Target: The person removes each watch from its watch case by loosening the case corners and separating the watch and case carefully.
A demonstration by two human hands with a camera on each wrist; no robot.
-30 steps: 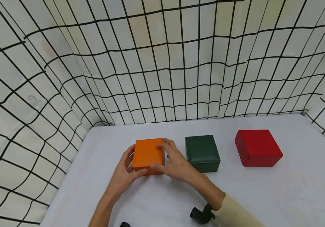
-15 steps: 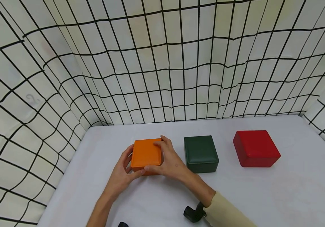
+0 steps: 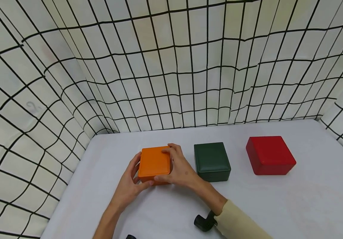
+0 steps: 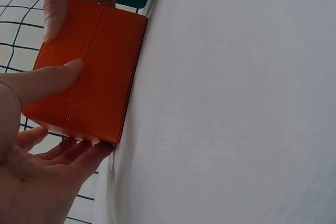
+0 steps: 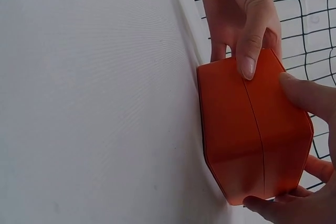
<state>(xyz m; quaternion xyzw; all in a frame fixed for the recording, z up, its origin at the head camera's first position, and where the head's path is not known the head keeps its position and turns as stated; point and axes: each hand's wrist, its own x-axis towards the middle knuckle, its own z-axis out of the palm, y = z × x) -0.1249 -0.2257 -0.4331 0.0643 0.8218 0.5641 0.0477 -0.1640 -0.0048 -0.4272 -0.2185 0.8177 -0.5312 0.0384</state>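
An orange square box [image 3: 154,162] with a lid stands on the white table, its lid down; a thin seam runs round its side in both wrist views. My left hand [image 3: 130,179] grips the box from the left, thumb on the front face near the seam [image 4: 81,80] and fingers along the left side. From the right my right hand [image 3: 179,169] holds it, with the thumb on the front face of the lid and the fingers at the right side and top edge. In the right wrist view the orange box [image 5: 233,111] shows no gap at its seam.
A dark green box [image 3: 212,162] stands just right of the right hand, and a red box [image 3: 270,155] farther right. Black wire mesh [image 3: 189,79] over white sheeting rises behind and at the sides. A black fitting [image 3: 204,222] is by the right sleeve.
The right hand has closed in on the orange box: its thumb now rests on the front and its fingers on the right edge. The left hand keeps its hold. The view shifts slightly.
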